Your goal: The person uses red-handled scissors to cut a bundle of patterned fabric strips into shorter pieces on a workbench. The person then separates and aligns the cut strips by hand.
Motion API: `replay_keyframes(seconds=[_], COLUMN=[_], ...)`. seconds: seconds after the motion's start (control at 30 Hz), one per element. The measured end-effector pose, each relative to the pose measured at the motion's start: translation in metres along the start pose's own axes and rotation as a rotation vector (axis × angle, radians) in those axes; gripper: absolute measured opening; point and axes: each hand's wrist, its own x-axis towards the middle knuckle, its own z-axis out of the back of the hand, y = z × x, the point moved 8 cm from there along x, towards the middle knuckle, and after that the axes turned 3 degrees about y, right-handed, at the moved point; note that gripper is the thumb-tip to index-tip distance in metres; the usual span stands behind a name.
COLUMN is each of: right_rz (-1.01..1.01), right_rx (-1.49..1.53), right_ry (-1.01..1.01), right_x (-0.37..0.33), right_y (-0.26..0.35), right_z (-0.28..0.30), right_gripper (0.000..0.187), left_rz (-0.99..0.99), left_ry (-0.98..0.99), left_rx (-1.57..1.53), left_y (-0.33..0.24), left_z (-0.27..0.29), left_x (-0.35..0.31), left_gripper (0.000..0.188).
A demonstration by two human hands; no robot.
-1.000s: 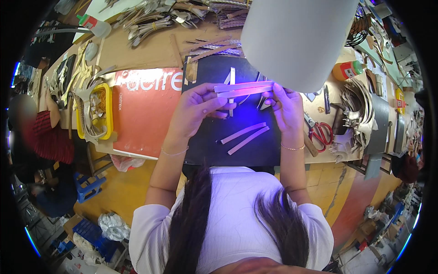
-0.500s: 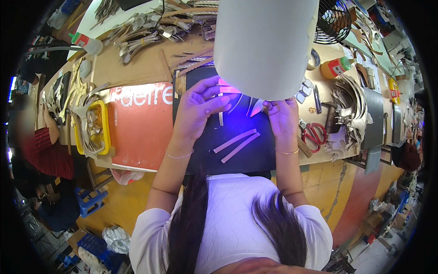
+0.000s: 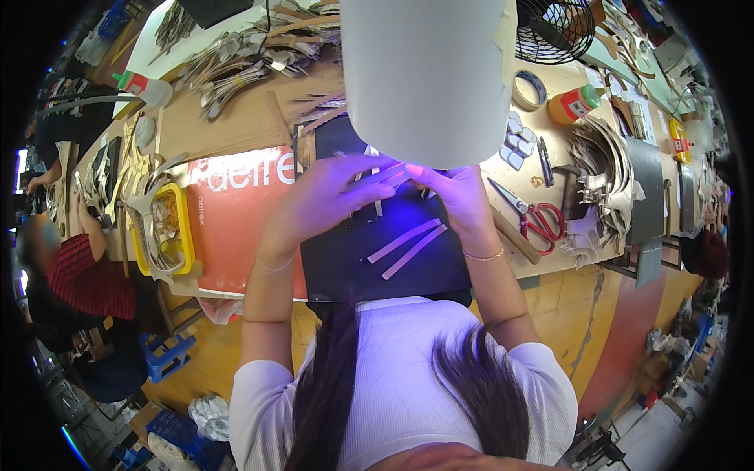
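Note:
Under a large white cylindrical shade (image 3: 428,86), my two hands meet above a black mat (image 3: 345,271) lit violet. My left hand (image 3: 330,196) is closed, its fingers reaching right, with what looks like a narrow pink-lit strip at the fingertips. Against those fingertips lies the thumb of my right hand (image 3: 463,196), whose other fingers are curled and partly hidden below the shade. Whether it grips the same strip is unclear. Two narrow pale strips (image 3: 404,241) lie slantwise on the mat, nearer to me. Another pale piece (image 3: 378,208) shows just beneath my hands.
Red-handled scissors (image 3: 542,224), a wooden handle (image 3: 514,238) and a tape roll (image 3: 529,90) are on the right. An orange bottle (image 3: 573,105) stands behind. Left are a red printed sheet (image 3: 243,255) and a yellow basket (image 3: 187,228). Bundled strips (image 3: 236,78) lie behind; a person (image 3: 90,267) sits far left.
My hands have come together: the left moved down and its fingers stretched right, the right moved left until its thumb met them. The view has shifted slightly. The two strips stay on the mat.

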Motion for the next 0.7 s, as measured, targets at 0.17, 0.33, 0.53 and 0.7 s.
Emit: replay_keyframes(seconds=[0.17,0.33,0.53,0.7], right_rz=[0.089,0.020,0.036,0.039], right_rx=[0.033,0.056,0.069,0.040], right_ry=[-0.018,0.011,-0.025,-0.015], right_x=[-0.003,-0.010,-0.015,-0.012], right_y=[0.011,0.009,0.008,0.006], right_z=[0.000,0.013,0.021,0.021], right_gripper=[0.022,0.027,0.023,0.021], left_rz=[0.248,0.241,0.180,0.088], left_ry=[0.038,0.045,0.065,0.001], left_rx=[-0.433,-0.545,-0.619,-0.664], left_y=[0.026,0.024,0.023,0.022], left_z=[-0.020,-0.017,-0.012,-0.010], left_x=[0.015,0.019,0.025,0.030], left_gripper=[0.034,0.033,0.025,0.025])
